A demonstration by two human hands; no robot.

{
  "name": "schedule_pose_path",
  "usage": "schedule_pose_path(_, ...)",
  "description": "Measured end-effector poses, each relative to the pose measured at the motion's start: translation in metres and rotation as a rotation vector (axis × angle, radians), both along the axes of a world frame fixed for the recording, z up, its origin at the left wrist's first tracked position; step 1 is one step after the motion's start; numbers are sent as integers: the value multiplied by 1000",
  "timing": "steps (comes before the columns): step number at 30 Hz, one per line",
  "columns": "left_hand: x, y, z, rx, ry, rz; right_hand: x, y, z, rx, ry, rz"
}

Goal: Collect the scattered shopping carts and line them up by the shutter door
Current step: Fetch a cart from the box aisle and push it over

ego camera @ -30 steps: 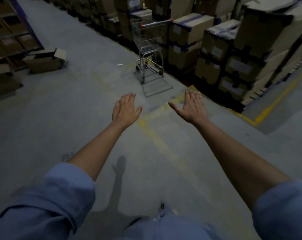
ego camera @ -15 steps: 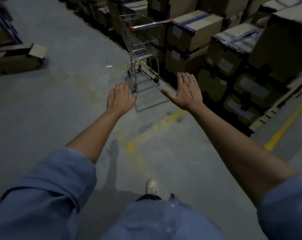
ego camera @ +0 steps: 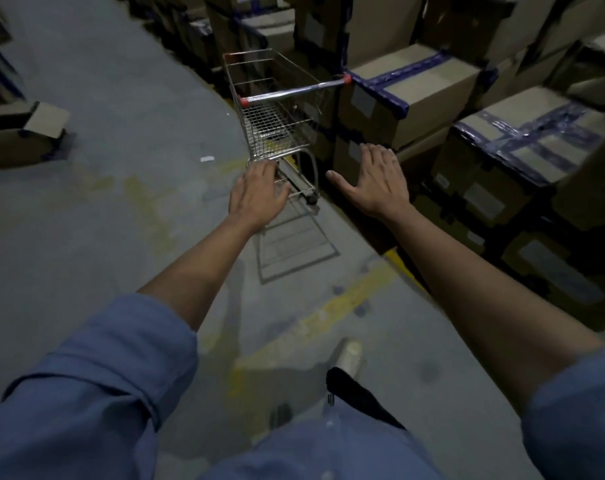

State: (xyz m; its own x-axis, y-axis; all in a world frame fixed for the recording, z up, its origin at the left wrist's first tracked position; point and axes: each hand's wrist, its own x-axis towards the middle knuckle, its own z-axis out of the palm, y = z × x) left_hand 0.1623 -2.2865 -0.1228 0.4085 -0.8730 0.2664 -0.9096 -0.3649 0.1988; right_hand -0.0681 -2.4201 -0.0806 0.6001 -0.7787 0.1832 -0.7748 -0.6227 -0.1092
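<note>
A metal wire shopping cart with a red-ended handle bar stands on the concrete floor against the stacked boxes, handle toward me. My left hand is stretched out, palm down, fingers apart, in front of the cart's lower frame and below the handle. My right hand is also open and empty, palm down, to the right of the cart's base. Neither hand touches the cart. No shutter door is in view.
Tall stacks of taped cardboard boxes line the right side on pallets. An open cardboard box lies on the floor at the left. Faded yellow floor lines cross the grey concrete. My shoe shows below.
I have walked closer to the cart, which now looks larger and nearer. Both open hands have reached further forward toward its handle end.
</note>
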Motion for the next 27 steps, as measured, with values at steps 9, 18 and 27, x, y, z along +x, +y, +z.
schedule_pose_path(9,95,-208,-12,18,73,200,132,-245,13,51,50,151)
schedule_pose_path(18,210,-408,-28,66,50,234,255,-434,-11,6,42,203)
schedule_pose_path(27,342,-512,-61,497,186,420,386,-597,-74,114,351,306)
